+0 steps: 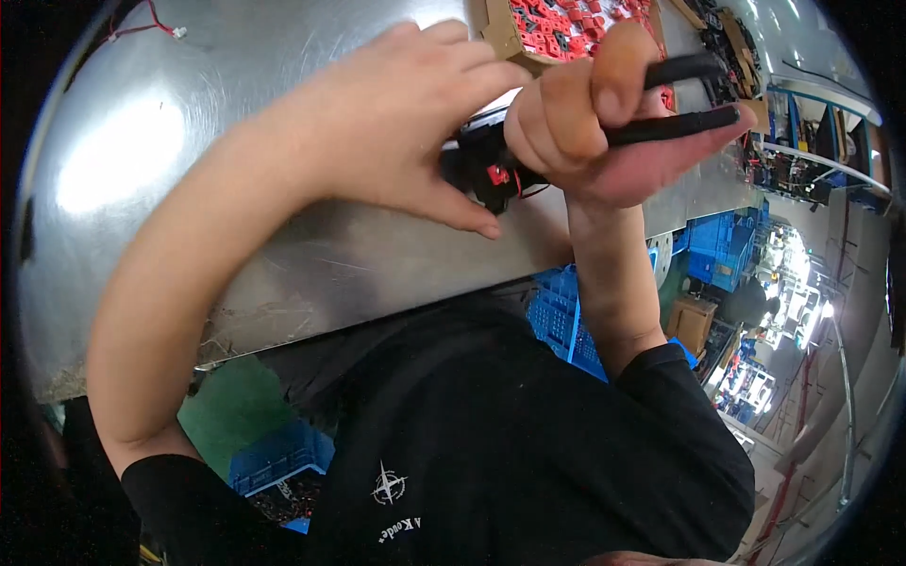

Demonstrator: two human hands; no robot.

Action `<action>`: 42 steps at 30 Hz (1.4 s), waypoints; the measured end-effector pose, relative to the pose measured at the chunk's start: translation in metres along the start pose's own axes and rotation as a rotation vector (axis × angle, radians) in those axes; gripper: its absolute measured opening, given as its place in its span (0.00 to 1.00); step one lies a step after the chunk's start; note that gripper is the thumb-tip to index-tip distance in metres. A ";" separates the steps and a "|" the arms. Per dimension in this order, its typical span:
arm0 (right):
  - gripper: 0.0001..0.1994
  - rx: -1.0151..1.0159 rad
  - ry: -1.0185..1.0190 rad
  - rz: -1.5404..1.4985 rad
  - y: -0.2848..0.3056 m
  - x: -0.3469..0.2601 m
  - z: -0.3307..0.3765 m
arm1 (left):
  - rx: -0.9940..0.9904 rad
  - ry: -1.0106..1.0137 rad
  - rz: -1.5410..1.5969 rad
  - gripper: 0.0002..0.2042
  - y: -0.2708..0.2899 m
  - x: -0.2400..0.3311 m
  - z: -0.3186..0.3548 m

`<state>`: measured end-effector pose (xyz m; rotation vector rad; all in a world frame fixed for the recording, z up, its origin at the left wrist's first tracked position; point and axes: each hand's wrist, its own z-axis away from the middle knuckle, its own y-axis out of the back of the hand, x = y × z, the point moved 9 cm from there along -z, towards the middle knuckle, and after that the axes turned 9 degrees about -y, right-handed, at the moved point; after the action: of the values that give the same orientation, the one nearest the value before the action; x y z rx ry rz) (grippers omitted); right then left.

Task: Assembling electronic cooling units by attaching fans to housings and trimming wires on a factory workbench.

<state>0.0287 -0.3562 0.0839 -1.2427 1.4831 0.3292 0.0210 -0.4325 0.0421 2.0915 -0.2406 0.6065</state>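
Head view, landmark: the cardboard tray (497, 36), which is standing at the far side of the metal table (406, 257).
Black part: it is lying just on the near side of the tray, between the 2 hands; its long axis is being hidden by fingers.
Key relation: the part is sitting left of the right fist and in the crook of the left thumb; the left hand is looking nearer, though the right is almost touching it.
Left hand (415, 123): from the tray's near left, it is spanning the black part (479, 158), thumb spread wide from the fingers; whether it is gripping firmly, I cannot tell.
Right hand (604, 127): on the tray's near right, it is holding a black-handled tool (675, 126), fingers curling tightly and 1 fingertip showing between 2 handles.
Tool axis: the handles are pointing rightward from the tray's near side; the working end is staying out of sight.
Part's look: dark and angular, it is showing a small red insert (497, 174) and a thin red wire (535, 191).
Tray's look: brown board walls are enclosing glossy red pieces (543, 30), small and blocky.
Table's look: scuffed, brushed metal is reflecting white glare left of the tray.
Blue crate (559, 316): lattice-walled, it is standing beyond the table edge, on the tray's near side.
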 end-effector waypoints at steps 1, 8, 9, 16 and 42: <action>0.40 0.147 0.009 0.061 -0.005 -0.001 0.001 | 0.096 -0.096 -0.100 0.40 0.013 0.007 -0.003; 0.21 -0.429 -0.020 -0.089 -0.039 0.023 -0.003 | 0.181 -0.365 -0.410 0.43 0.020 0.031 -0.002; 0.21 -0.417 -0.023 -0.098 -0.037 0.024 -0.005 | 0.178 -0.413 -0.455 0.43 0.019 0.034 0.000; 0.21 -0.380 -0.094 -0.164 -0.049 0.021 0.001 | 0.187 -0.718 -0.811 0.40 -0.001 0.054 0.009; 0.48 0.506 0.282 0.247 -0.063 -0.007 0.062 | 0.021 -0.233 -0.284 0.45 0.008 0.051 0.011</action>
<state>0.1134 -0.3308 0.0945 -0.7204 1.8261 -0.0689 0.0653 -0.4431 0.0682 2.1656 -0.0650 0.1968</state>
